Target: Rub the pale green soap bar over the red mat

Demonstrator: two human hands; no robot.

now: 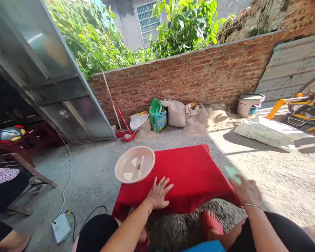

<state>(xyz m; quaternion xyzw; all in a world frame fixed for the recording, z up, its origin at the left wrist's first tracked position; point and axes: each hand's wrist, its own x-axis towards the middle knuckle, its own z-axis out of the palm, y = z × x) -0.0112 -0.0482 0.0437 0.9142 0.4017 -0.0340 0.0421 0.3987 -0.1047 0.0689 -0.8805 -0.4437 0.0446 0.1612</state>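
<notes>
Red cloth (189,162) lies right in front of you, draped over what looks like a low table, though the cloth hides whatever carries it. Your left hand (159,194) is palm down at its near edge, fingers spread wide and holding nothing; it appears to rest on the fabric. Your right hand (248,193) is narrowed around a pale green piece (233,172), which pokes out past your fingers just beside the cloth's right edge. You can't tell from this angle whether that hand also touches the cloth. At the far left corner sits a pale pink basin (117,172), near your left hand but apart from it, with what looks like shallow liquid inside.

The step in hand, as I judge it, is steadying the cloth with your left hand while your right holds the green piece off to the side. Your next move would call for a secure right-hand grip, a light left palm, and no tug on the fabric that could tip the basin.
</notes>
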